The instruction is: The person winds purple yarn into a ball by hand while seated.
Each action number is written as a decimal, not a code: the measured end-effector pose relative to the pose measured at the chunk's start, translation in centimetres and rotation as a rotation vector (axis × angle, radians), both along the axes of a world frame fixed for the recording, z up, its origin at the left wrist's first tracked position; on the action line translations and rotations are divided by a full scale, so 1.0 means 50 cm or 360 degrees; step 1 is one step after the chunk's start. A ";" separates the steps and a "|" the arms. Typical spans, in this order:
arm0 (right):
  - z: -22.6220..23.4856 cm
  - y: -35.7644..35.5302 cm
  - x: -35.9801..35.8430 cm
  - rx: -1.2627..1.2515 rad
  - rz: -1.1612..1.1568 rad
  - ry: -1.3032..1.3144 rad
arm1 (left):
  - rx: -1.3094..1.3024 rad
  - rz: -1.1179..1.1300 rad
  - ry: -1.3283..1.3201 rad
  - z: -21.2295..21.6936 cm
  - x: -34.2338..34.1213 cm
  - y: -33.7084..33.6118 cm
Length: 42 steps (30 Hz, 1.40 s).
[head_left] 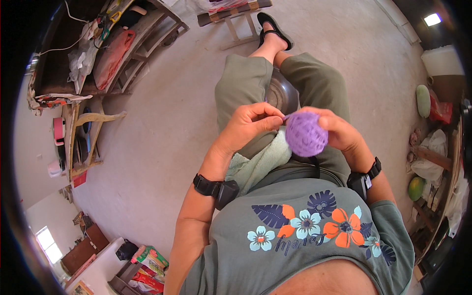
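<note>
A ball of purple yarn (306, 134) sits in front of my lap, with my right hand (339, 129) closed around its right side. From its upper left, a short purple strand runs to my left hand (253, 124). The thumb and forefinger of that hand pinch the strand. Below the left hand, a pale green towel (260, 161) lies across my lap. Between my legs, beyond both hands, a shiny dark round bowl (283, 92) is partly hidden by my trousers. Another bit of purple shows by its left rim.
A wooden bench (235, 15) stands ahead of my feet. At the far left is a cluttered wooden table (140, 51) with a red plastic bag (114, 58). Along the right wall are a green melon (423, 101), another melon (416, 188) and plastic bags. Concrete floor (162, 123) surrounds my seat.
</note>
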State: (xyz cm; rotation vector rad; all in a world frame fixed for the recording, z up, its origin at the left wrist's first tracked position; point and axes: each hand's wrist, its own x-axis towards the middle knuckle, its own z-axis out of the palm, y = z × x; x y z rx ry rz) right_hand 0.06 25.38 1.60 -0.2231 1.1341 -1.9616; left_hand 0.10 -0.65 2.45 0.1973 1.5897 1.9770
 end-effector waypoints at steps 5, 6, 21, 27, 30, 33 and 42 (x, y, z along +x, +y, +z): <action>0.038 -0.003 -0.015 -0.0363 -0.0428 -0.0143 | -0.0030 0.0068 -0.0069 -0.023 0.011 -0.005; 0.047 -0.007 -0.021 -0.0364 -0.0427 -0.0142 | -0.0031 0.0068 -0.0067 -0.025 0.013 -0.005; 0.019 -0.025 -0.016 0.0905 -0.0524 0.0734 | 0.0172 -0.0269 0.0024 0.036 0.019 0.003; 0.027 -0.011 -0.009 0.0602 0.0223 0.0304 | 0.0109 -0.0134 0.0038 0.021 -0.001 -0.017; 0.026 -0.017 0.000 0.0138 -0.0056 0.0193 | 0.0052 -0.0075 -0.0013 0.006 0.002 -0.012; 0.037 -0.011 -0.006 -0.0052 -0.0133 -0.0017 | 0.0083 0.0041 -0.0037 -0.008 0.006 -0.007; 0.034 -0.017 -0.017 -0.0276 -0.0279 -0.0068 | 0.0061 0.0098 -0.0064 -0.008 0.011 0.010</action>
